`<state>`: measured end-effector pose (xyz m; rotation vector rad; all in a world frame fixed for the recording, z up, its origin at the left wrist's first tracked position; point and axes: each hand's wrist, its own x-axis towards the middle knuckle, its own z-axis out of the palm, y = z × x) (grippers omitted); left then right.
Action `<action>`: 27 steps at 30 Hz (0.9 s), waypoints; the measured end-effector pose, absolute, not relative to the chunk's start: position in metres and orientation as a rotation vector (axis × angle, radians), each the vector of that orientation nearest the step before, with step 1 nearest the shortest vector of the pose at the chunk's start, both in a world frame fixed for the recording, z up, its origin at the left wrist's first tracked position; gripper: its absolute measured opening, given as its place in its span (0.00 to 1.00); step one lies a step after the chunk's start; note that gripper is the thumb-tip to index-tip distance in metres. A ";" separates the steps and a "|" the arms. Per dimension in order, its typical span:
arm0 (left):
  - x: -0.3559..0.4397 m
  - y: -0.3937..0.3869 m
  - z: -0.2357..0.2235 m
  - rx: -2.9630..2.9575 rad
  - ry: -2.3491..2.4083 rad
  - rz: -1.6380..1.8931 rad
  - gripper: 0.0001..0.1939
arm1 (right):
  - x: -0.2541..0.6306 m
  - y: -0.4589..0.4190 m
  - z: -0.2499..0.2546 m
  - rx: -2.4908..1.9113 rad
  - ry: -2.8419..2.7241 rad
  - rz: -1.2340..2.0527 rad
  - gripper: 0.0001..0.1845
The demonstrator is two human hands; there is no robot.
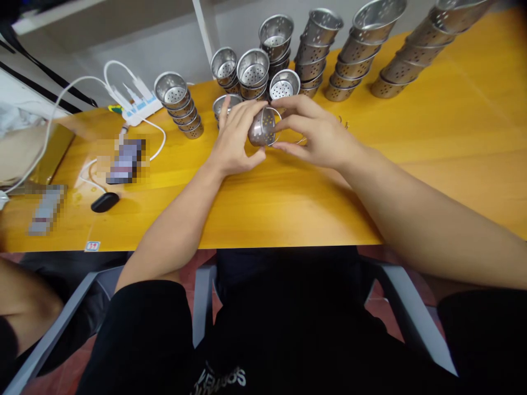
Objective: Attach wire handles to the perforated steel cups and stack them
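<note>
A small perforated metal cup (258,131) lies tilted on its side above the table, its mouth toward the right. My left hand (234,137) holds it from the left, with fingers over the far side and the thumb below. A thin wire ring (280,114) shows at the cup's mouth. My right hand (319,131) has its fingertips closed at this ring; the exact contact is partly hidden. Just behind my hands stand short stacks of similar cups (253,68), and a single bright cup (285,84) faces up.
Taller cup stacks (346,60) line the back right, with another stack (179,104) at back left. A white power strip (142,109) with cables, a blurred phone (125,161) and a black oval object (105,202) lie left. Another person's leg (28,296) shows at lower left.
</note>
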<state>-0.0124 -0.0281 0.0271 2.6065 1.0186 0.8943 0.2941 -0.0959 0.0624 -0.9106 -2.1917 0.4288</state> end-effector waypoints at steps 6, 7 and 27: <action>-0.014 -0.031 0.029 2.641 0.994 0.893 0.57 | 0.295 -0.093 0.060 -0.903 -2.215 0.422 0.29; -0.014 -0.032 0.030 2.637 0.991 0.888 0.57 | 0.295 -0.093 0.060 -0.907 -2.215 0.425 0.30; -0.011 -0.032 0.036 2.634 0.990 0.868 0.55 | 0.299 -0.098 0.064 -0.918 -2.160 0.464 0.30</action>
